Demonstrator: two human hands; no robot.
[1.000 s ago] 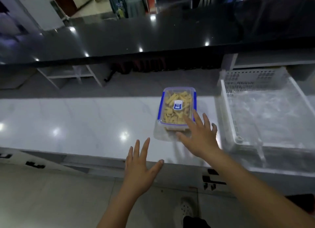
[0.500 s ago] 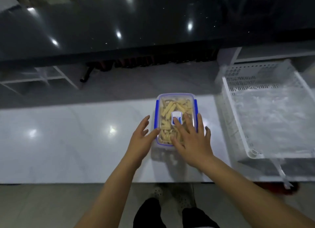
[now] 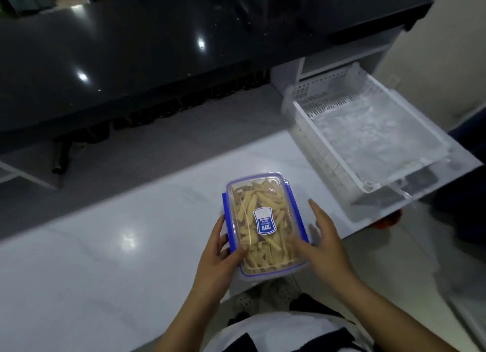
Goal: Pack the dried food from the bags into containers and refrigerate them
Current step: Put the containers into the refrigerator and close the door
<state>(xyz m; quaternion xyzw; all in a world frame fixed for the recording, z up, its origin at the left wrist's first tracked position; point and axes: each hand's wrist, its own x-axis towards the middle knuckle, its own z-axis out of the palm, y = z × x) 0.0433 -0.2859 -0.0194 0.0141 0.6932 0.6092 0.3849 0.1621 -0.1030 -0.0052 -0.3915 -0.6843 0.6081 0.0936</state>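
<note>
Because the packing looks finished and the lid is clipped on, we take the clear rectangular food container (image 3: 264, 224) by its long sides, left hand (image 3: 219, 258) curled on the blue-trimmed edge with thumb over the lid, right hand (image 3: 322, 244) pressed flat to the other side, at the near edge of the glossy white table (image 3: 105, 246). Pale dried strips fill it under a smooth lid, while the perforated white plastic basket (image 3: 339, 162), holding crinkled clear bags, sits to the right.

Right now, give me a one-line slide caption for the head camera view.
Both hands, left hand and right hand, grip a lidded container of dried food beside a white basket.
</note>
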